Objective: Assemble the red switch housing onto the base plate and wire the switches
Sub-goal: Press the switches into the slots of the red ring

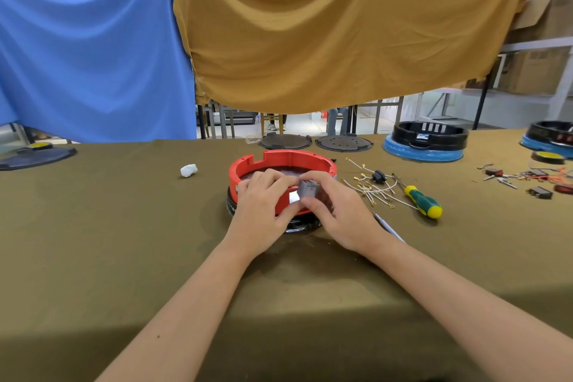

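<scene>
Gripping: both hands at near wall of red switch housing [280,161], centre of olive table [124,226].
Left hand [263,195]: fingers curled over housing rim, thumb low on outer wall; holds the ring.
Right hand [336,211]: thumb and forefinger pinch grey switch [307,189] at the wall's opening.
Switch: tilted; seated or loose, cannot tell; no marking readable.
Base plate [297,225]: black, under housing; mostly hidden by hands, only lower edge shows.
Housing interior: dark floor, detail covered by fingers.
Wires [372,189]: pale leads with ring terminals, loose pile just right of housing.
Black part [379,176]: small, among the wires; type unclear.
Screwdriver [421,200]: green and yellow handle, right of wires; no brand legible.
Pen-like item [392,228]: partly behind right wrist, hard to identify.
White wad [188,170]: left of housing, apart.
Black tub [429,135]: far right on blue ring; white label unreadable.
Far-right parts [527,180]: small, blurred.
Left disc [37,155]: cut off by frame edge.
Writing: none readable anywhere.
</scene>
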Demonstrator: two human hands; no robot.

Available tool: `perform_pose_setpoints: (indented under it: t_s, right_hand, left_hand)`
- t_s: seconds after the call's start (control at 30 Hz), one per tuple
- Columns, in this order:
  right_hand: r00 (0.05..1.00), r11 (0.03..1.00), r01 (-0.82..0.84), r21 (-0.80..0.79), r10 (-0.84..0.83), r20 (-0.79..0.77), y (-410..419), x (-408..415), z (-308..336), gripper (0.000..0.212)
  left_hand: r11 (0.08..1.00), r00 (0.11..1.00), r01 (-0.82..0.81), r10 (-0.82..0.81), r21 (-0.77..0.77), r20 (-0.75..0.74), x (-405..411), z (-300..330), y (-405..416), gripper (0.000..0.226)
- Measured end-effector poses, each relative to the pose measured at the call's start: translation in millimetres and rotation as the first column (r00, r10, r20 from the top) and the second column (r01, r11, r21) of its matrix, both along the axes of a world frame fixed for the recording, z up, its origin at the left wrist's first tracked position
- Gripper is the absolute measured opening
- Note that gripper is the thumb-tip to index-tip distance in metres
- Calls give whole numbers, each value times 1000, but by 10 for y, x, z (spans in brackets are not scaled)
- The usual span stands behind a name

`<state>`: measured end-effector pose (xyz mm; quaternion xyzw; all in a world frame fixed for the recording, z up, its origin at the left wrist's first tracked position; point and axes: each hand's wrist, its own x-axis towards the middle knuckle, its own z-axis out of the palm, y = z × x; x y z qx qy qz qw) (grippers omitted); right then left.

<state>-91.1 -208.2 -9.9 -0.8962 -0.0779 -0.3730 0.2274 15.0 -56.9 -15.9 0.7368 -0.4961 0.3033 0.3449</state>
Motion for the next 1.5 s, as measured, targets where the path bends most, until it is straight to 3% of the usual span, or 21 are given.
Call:
perform_pose_setpoints:
  t_s: [0.3, 0.67, 1.0, 1.5]
  right_hand:
    - [999, 998, 54, -44, -54, 2, -21, 14, -30, 34]
    - [1000, 999, 0, -47, 0, -16, -51, 24, -53, 33]
    - [998, 999, -14, 36, 12, 65, -63, 31, -72, 25]
    - [998, 996, 1, -85, -6, -64, -14, -5, -28, 26]
  left_hand:
    - [990, 988, -141, 140, -5, -72, 30, -36, -3, 25]
    - [993, 992, -119, 118, -19, -49, 43, -43, -10, 20]
    - [991, 990, -123, 118, -56, -82, 33, -31, -13, 21]
    - [992, 992, -112, 109, -57, -61, 20, -25, -9, 20]
